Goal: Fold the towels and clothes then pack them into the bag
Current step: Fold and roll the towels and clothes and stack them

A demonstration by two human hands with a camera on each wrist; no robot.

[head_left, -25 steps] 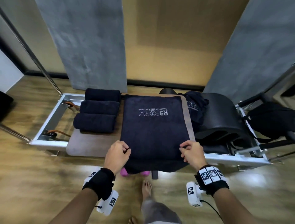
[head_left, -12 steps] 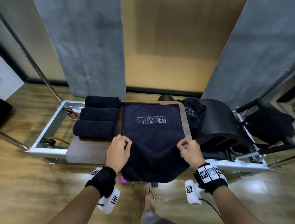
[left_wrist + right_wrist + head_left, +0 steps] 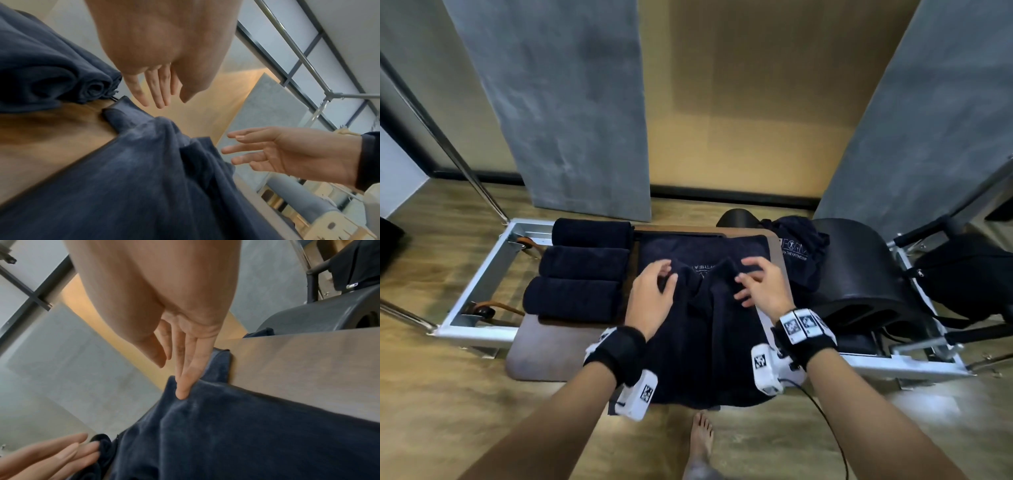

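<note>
A dark navy towel [image 3: 705,329] lies over the brown platform [image 3: 544,356], its near part hanging off the front edge and a bunched fold across its middle. My left hand [image 3: 654,284] hovers just over the fold's left end with straight, spread fingers, holding nothing. My right hand [image 3: 753,284] is spread at the fold's right end. In the right wrist view one fingertip [image 3: 183,392] touches the towel [image 3: 236,434]. The left wrist view shows my left hand [image 3: 154,91] above the towel [image 3: 144,178].
Three rolled navy towels [image 3: 582,270] lie side by side left of the towel. A crumpled dark garment with white lettering [image 3: 798,253] lies to its right against a black arc barrel [image 3: 859,274]. A black bag [image 3: 969,274] sits far right. My bare foot [image 3: 702,435] stands below.
Both hands carried the towel's near edge away from me toward its far half, then let go. The towel, flat before, now has a raised fold covering most of the logo.
</note>
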